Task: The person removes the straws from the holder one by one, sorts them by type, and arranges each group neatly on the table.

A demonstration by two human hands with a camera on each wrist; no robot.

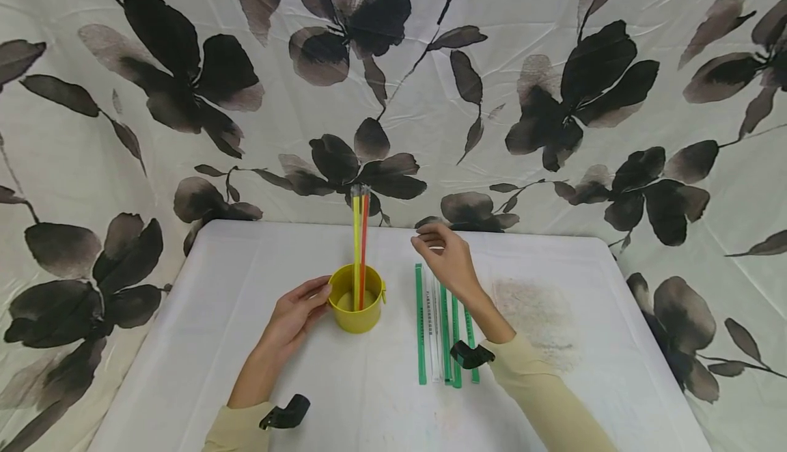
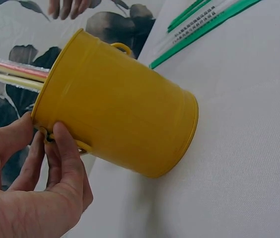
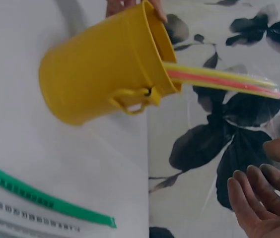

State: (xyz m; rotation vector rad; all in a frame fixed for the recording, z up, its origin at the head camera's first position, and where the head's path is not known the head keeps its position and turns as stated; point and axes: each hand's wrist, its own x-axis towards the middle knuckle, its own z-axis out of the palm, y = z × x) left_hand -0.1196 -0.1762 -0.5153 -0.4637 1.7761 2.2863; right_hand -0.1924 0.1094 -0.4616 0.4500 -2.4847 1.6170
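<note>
A yellow metal bucket (image 1: 355, 302) with small side loops stands on the white table. My left hand (image 1: 298, 315) holds it at the left. In the left wrist view the thumb lies at the rim and the fingers pinch the loop there. Yellow and red drinking straws (image 1: 361, 247) in clear wrappers stand upright inside the bucket. My right hand (image 1: 447, 257) hovers right of the bucket, above the far end of a row of wrapped straws; its fingers are loosely bent with nothing between them. Green straws (image 1: 421, 322) and a white straw (image 1: 433, 336) make up that row, partly hidden by my right forearm.
The white table (image 1: 369, 404) reaches back to a cloth backdrop (image 1: 455, 110) printed with dark flowers. A brownish smudge (image 1: 535, 315) marks the tabletop at the right. Dark wrist cameras (image 1: 472, 355) sit on both cream sleeves.
</note>
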